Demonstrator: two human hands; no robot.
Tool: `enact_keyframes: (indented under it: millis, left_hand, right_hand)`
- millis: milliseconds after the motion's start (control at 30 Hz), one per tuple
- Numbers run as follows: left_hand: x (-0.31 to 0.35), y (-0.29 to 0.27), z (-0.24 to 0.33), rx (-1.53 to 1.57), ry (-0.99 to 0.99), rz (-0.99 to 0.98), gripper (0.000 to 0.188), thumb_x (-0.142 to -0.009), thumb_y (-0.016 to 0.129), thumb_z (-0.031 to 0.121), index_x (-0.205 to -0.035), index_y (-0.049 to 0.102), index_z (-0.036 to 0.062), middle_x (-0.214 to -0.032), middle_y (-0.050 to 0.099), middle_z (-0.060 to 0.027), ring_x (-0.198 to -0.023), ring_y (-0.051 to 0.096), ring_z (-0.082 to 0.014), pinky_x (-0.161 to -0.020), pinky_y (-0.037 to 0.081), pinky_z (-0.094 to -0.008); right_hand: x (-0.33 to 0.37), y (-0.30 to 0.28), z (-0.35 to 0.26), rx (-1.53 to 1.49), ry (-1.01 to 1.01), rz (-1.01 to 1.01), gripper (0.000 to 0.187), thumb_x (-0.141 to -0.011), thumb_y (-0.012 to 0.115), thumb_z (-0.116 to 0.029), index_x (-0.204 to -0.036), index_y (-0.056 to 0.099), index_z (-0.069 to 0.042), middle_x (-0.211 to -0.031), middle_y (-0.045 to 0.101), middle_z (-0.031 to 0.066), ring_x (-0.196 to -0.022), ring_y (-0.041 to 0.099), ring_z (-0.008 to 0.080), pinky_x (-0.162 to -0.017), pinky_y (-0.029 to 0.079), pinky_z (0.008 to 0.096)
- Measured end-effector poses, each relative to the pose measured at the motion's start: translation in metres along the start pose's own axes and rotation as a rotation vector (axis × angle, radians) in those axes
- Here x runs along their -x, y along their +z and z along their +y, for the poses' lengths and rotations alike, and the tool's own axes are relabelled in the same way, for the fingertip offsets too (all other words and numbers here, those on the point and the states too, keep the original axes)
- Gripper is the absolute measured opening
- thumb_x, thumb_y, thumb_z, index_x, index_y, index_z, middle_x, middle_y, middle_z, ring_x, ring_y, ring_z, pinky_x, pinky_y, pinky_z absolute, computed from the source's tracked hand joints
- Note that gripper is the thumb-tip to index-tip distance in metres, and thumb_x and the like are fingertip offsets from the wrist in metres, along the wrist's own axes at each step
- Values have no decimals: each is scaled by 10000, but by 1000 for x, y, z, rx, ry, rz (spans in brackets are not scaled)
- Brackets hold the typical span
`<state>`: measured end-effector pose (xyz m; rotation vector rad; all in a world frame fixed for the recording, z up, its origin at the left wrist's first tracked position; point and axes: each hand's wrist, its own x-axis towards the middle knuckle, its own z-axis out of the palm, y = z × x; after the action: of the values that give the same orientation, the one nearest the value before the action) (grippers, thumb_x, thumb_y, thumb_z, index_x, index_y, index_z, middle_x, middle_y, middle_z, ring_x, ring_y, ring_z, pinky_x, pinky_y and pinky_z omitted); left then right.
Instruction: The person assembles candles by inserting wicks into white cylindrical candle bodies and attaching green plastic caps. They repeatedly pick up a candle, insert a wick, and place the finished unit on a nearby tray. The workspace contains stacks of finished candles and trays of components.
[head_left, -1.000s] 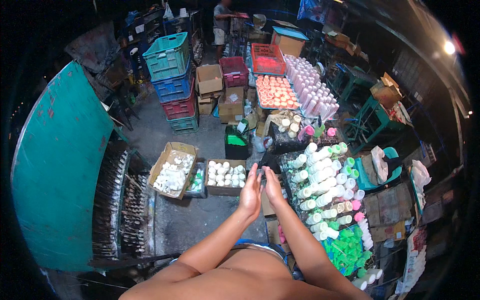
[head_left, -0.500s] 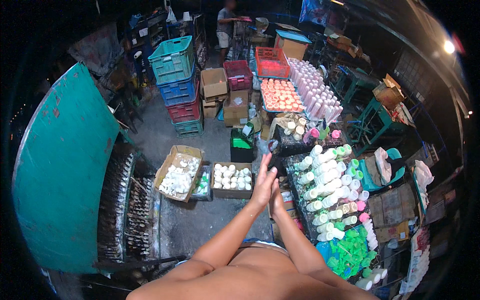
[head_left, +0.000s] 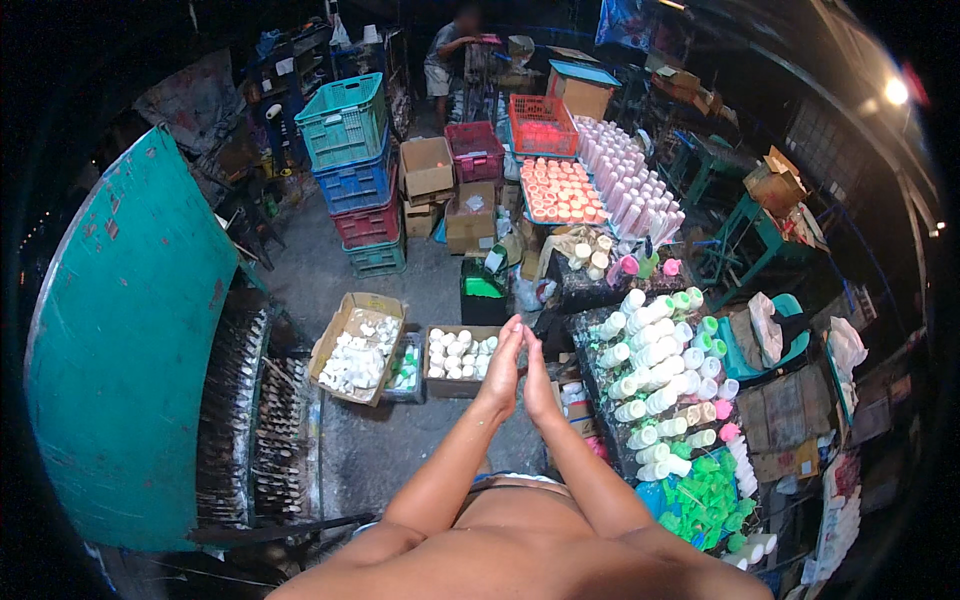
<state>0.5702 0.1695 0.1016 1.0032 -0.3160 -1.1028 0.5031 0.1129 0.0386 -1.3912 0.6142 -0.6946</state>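
Note:
Out in front of me, my left hand and my right hand face each other palm to palm. Their fingers are stretched out and meet or nearly meet near the tips, while a narrow gap shows lower between the palms. I see nothing held in either one. Behind my left hand is a cardboard box of white rounded pieces. To the right of my right hand stands a dark table crowded with white and cream bottle-like cylinders, some with green or pink tops.
Left of the hands sits a tilted carton of white pieces. Stacked plastic crates rise farther back. A large green panel curves along the left. Green pieces lie on the near right table. A person stands far back.
My hands have drawn slightly back and left, and the palms have parted from their earlier overlapping, pressed position. The distant person now leans farther forward.

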Motion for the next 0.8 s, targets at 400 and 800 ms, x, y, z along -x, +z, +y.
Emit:
enact_keyframes:
  millis: [400, 800]
  left_hand:
    - [-10, 1, 16, 211, 293, 73, 728, -1054, 387, 575, -1569, 320, 65, -1604, 357, -109, -1479, 316, -268, -1214, 219, -423]
    - [-45, -29, -67, 212, 175, 41, 668, -1084, 353, 538, -1585, 301, 100, -1603, 344, -101, -1477, 340, -225, -1170, 321, -408]
  right_hand:
    - [-26, -10, 38, 166, -79, 24, 577, -1088, 396, -430, -1463, 478, 1, -1517, 473, 195, -1442, 396, 286, -1202, 270, 382]
    - [-13, 15, -47, 320, -272, -201, 709, -1074, 342, -544, -1507, 435, 9, -1561, 413, 185, -1486, 304, 266, -1218, 200, 374]
